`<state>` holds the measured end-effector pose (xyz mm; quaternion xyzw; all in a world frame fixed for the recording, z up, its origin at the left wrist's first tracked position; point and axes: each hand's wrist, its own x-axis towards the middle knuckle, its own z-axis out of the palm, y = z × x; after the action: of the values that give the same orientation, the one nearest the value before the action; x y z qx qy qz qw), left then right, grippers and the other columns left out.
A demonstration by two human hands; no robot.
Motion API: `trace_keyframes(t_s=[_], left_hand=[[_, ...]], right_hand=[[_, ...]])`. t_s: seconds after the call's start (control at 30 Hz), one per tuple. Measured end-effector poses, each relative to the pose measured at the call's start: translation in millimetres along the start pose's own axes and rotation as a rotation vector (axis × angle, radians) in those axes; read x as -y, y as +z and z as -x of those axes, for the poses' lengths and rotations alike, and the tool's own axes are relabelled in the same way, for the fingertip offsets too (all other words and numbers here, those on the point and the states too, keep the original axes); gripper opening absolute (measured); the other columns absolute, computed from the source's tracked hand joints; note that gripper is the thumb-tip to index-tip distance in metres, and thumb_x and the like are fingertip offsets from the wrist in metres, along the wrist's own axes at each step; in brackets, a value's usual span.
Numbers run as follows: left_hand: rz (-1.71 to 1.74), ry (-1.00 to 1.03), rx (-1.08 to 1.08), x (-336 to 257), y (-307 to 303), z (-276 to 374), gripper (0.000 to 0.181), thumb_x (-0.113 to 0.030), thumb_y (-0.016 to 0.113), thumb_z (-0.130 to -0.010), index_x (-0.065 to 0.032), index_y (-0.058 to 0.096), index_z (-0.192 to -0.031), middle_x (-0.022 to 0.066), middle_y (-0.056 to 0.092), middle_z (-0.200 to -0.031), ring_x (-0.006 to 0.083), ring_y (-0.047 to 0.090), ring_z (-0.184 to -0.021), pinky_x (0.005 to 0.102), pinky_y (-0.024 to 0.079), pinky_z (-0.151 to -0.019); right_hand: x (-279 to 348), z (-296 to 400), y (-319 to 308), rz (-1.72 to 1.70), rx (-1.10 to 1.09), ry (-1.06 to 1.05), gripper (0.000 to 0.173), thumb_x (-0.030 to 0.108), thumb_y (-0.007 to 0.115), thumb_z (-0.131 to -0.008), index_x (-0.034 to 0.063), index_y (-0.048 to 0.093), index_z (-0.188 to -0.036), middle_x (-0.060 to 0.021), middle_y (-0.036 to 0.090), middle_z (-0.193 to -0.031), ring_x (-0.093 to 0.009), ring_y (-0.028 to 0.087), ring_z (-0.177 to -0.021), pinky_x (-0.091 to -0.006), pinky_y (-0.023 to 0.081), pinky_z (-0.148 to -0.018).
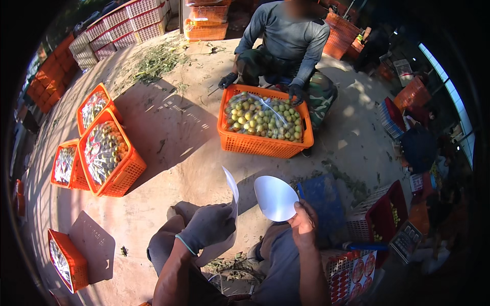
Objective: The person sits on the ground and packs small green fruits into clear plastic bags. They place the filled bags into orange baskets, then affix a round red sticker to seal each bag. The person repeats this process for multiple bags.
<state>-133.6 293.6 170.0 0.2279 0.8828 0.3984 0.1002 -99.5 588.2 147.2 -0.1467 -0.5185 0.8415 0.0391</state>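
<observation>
My left hand [209,226], in a grey glove with a light teal cuff edge, grips a thin, curved pale sheet [232,187] that extends above and below the fist. My bare right hand [304,222] pinches a rounded, shiny white sheet [276,198] by its lower right edge. The two sheets are apart. Beyond them on the ground stands an orange plastic crate [264,148] of small green-yellow round fruits [264,118] under clear plastic film. A person in dark gloves squats behind that crate, both hands at its rim.
Several orange crates of film-wrapped fruit [111,153] stand at left, another [76,264] at lower left. At right are a blue flat object [323,206], a white basket [337,254] with red round stickers [338,285], a dark red-lined crate [386,225] and a calculator [406,241]. People work farther right.
</observation>
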Motion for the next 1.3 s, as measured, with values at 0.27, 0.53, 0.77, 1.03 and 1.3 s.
trace_keyframes(t_s=[0.27, 0.53, 0.77, 1.03, 1.3], left_hand=[[-0.081, 0.030, 0.029, 6.7, -5.2, 13.9, 0.018, -0.020, 0.069, -0.087, -0.0034, 0.064, -0.082, 0.0193, 0.067, -0.081, 0.0424, 0.066, -0.081, 0.0505, 0.054, -0.072], [-0.101, -0.004, 0.093, 8.7, -16.1, 27.0, 0.015, -0.018, 0.066, -0.088, -0.0048, 0.067, -0.082, 0.0188, 0.068, -0.081, 0.0415, 0.067, -0.083, 0.0506, 0.055, -0.077], [0.000, -0.013, 0.042, 35.0, -43.5, 64.1, 0.013, -0.016, 0.071, -0.082, -0.0047, 0.066, -0.083, 0.0158, 0.067, -0.084, 0.0396, 0.066, -0.084, 0.0478, 0.055, -0.079], [0.099, -0.125, -0.023, 64.0, -83.4, 131.1, 0.017, -0.012, 0.076, -0.075, -0.0055, 0.068, -0.088, 0.0122, 0.068, -0.087, 0.0347, 0.068, -0.091, 0.0431, 0.055, -0.088], [0.054, -0.283, -0.108, 77.7, -112.1, 158.3, 0.027, -0.005, 0.076, -0.071, -0.0059, 0.073, -0.099, 0.0132, 0.073, -0.094, 0.0374, 0.071, -0.089, 0.0440, 0.058, -0.086]], right_hand=[[13.0, -36.9, -14.5, 0.032, -0.111, -0.090, 0.025, 0.016, 0.066, -0.105, 0.0001, 0.064, -0.124, -0.0096, 0.070, -0.119, -0.022, 0.070, -0.112, -0.0391, 0.058, -0.097], [50.5, -121.5, 5.5, 0.269, -0.148, -0.248, 0.035, 0.019, 0.060, -0.109, -0.0035, 0.061, -0.134, -0.0122, 0.068, -0.126, -0.022, 0.068, -0.116, -0.0389, 0.058, -0.098], [41.0, -179.8, 66.4, 0.786, -0.081, -0.530, 0.037, 0.019, 0.051, -0.113, -0.0025, 0.065, -0.139, -0.0131, 0.070, -0.128, -0.021, 0.067, -0.117, -0.0366, 0.053, -0.100], [-88.1, -214.5, 197.8, 1.179, 0.313, -1.222, 0.040, 0.003, 0.054, -0.102, -0.0060, 0.060, -0.140, -0.0261, 0.068, -0.133, -0.040, 0.067, -0.125, -0.0448, 0.053, -0.105], [-238.9, -168.6, 212.2, 1.352, 0.547, -0.807, 0.047, 0.022, 0.058, -0.104, -0.0059, 0.058, -0.142, -0.0291, 0.062, -0.141, -0.052, 0.050, -0.140, -0.0581, 0.036, -0.121]])
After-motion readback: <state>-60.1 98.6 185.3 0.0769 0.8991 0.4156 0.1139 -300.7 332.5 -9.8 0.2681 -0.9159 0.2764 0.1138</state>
